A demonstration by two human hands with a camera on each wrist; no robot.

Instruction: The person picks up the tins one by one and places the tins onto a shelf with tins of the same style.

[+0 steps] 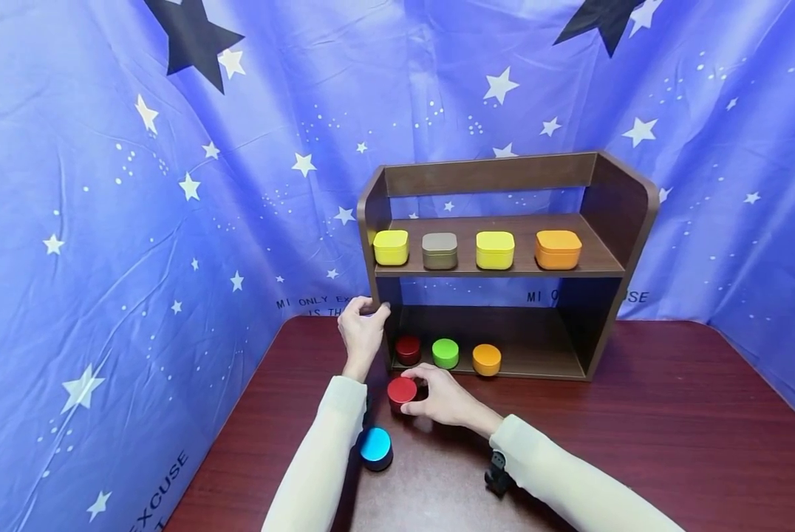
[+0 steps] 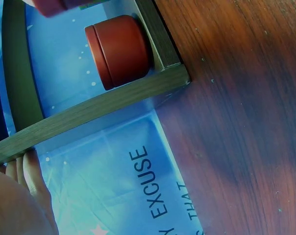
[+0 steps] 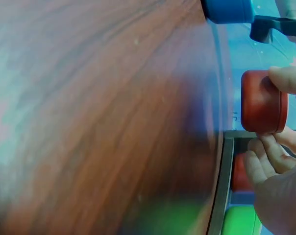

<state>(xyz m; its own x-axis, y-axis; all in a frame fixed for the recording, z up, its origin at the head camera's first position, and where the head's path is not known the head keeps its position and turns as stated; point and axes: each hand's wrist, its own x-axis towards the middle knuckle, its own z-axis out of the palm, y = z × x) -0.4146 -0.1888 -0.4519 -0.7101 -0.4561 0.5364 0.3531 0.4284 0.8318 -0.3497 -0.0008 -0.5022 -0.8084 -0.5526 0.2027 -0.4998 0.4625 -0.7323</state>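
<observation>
My right hand pinches a red round lidded tin between thumb and fingers, just in front of the shelf's lower left corner. In the right wrist view, this red tin appears sideways, held clear of the shelf board. The left hand grips the left side panel of a dark brown two-tier shelf. Inside the lower tier stand a dark red tin, a green tin and an orange tin, lined up near the front edge. A blue-topped tin stands on the table beside the left forearm.
The upper tier holds a row of squarish boxes: a yellow box, a grey-brown box, another yellow box and an orange box. A reddish-brown table carries the shelf. Blue star-printed cloth hangs behind and beside it.
</observation>
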